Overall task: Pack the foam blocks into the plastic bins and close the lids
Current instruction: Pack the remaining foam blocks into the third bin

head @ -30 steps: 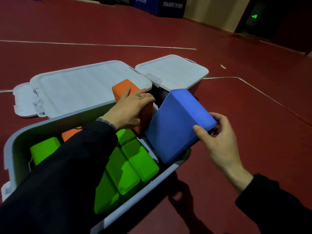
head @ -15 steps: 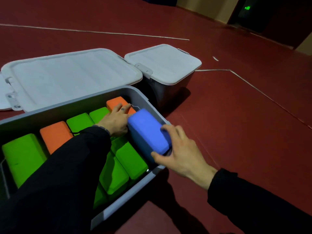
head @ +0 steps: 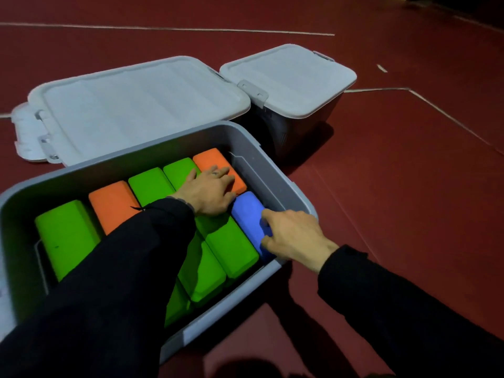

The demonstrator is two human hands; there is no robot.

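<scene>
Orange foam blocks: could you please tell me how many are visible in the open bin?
2. One orange block stands second from the left in the back row; the other orange block is at its right end, under the left hand. The arms may hide more.

I am over a dark red floor (head: 409, 186) with a smooth, dull surface. A thin pale line (head: 163, 28) runs across it far ahead of me, and another pale line (head: 450, 120) angles away on my right, with a short branch meeting it. A small white mark (head: 381, 68) lies beyond. The top right corner is dark. My shadow (head: 286, 336) falls on the floor close to me.
</scene>
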